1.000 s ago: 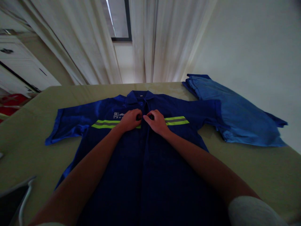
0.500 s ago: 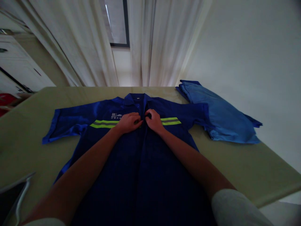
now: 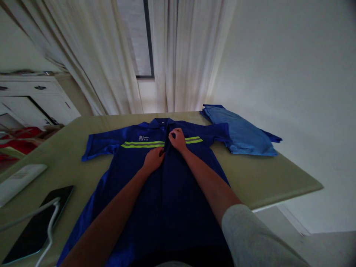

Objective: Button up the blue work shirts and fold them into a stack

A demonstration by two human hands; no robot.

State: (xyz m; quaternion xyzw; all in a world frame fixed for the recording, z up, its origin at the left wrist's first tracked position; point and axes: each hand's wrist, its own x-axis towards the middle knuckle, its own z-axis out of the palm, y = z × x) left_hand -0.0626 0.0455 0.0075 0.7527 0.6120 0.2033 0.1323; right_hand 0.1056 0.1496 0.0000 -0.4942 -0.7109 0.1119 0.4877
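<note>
A dark blue work shirt (image 3: pixel 191 185) lies spread front up on the table, its collar at the far end and a yellow-green and grey stripe across the chest. My left hand (image 3: pixel 154 160) is closed at the front opening just below the stripe, its fingertips at the cloth edge. A little higher and to the right, my right hand (image 3: pixel 178 139) pinches the other edge of the front opening, thumb and fingertips together. Any button between the fingers is too small to make out. Below the hands, the front placket runs down toward me.
Folded blue garments (image 3: pixel 236 129) lie at the table's far right, touching the shirt's sleeve. On the left are a dark tablet or phone (image 3: pixel 36 226), a white cable (image 3: pixel 51 222) and a white box-like object (image 3: pixel 22 180). Curtains (image 3: pixel 191 55) hang behind the table (image 3: pixel 267 181).
The view has shifted, showing more of the table's left side. My left hand has slid down the front opening, below the stripe; my right hand stays near the chest, now raised slightly above the left.
</note>
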